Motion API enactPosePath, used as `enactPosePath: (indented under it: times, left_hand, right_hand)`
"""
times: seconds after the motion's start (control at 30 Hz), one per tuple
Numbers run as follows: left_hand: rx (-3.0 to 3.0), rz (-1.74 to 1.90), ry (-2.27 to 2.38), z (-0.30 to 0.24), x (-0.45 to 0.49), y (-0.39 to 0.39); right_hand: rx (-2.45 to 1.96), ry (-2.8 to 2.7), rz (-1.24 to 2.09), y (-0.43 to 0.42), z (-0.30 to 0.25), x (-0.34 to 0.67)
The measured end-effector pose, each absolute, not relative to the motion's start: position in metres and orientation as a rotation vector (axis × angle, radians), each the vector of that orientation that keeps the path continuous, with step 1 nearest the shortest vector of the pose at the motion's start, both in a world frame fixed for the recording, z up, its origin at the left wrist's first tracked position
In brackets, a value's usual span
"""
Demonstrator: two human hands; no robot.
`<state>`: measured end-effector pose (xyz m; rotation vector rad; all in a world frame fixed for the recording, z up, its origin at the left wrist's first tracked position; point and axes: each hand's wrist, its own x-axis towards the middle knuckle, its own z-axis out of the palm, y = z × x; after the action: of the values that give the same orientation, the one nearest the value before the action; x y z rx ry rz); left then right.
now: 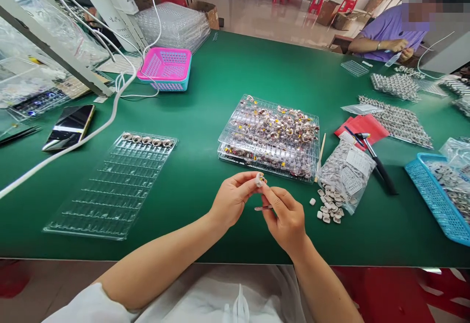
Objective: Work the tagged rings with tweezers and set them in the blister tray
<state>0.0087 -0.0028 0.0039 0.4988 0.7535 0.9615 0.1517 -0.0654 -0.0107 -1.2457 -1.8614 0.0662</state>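
Near the table's front edge, L hand (231, 198) & R hand (284, 218) meet above the green table (205, 93). L thumb + forefinger pinch a small white part (260, 180), held up off the surface, just in front of the tray stack (270, 137). R thumb + forefinger tips press on the same part from the right; other R fingers curl round thin tweezers (263, 208), which poke out leftwards below the part. Just right of the hands: loose white pieces (328, 208) spilling from a clear bag (345, 171). Left, well apart: clear tray (113, 186), mostly bare, w/ a few rings (147, 140) in its far row. Stack is heaped w/ wound rings. Right edge: blue basket (436, 196); black-handled hammer (374, 159) lies btwn it and the bag, head on a red packet (363, 125). Further left: phone (69, 126), face up, white cable (110, 112) beside it. Beyond: pink basket (165, 67). Far right corner: co-worker (389, 34) in purple, both hands at something small; can't tell what.
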Motion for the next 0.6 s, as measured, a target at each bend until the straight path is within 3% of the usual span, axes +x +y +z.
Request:
enactPosePath:
  times: [0.6]
  left_hand:
    - [0.496, 0.888, 0.714, 0.0050, 0.0065, -0.0004]
  right_hand:
    - [-1.232, -1.844, -0.017, -0.0643, -0.0084, 0.1564]
